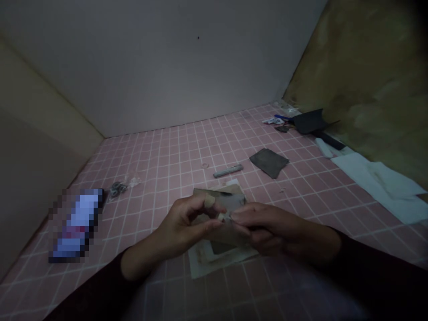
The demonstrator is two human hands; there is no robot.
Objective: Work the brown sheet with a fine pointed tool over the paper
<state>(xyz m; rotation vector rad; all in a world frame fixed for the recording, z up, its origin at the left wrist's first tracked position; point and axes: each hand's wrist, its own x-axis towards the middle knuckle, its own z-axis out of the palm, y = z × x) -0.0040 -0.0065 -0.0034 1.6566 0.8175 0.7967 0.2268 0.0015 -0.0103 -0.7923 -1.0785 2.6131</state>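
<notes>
My left hand (183, 220) and my right hand (267, 225) meet in front of me, fingertips almost touching. A small pale, shiny piece (226, 217) sits between them, pinched by thumb and fingers from both sides; it is too small and dim to name. Beige tape (209, 200) wraps a finger of my left hand. Under the hands lies a worn grey-brown sheet (219, 246) on a stained whitish paper (199, 268), both partly covered by the hands.
Beyond the hands lie a grey rolled tube (228, 170), a thin pale ring (205, 165) and a dark abrasive-looking sheet (269, 162). On the left are a pixelated screen (78, 225) and a clear bag (118, 189). White paper (377, 183) and a curled black sheet (309, 121) lie right.
</notes>
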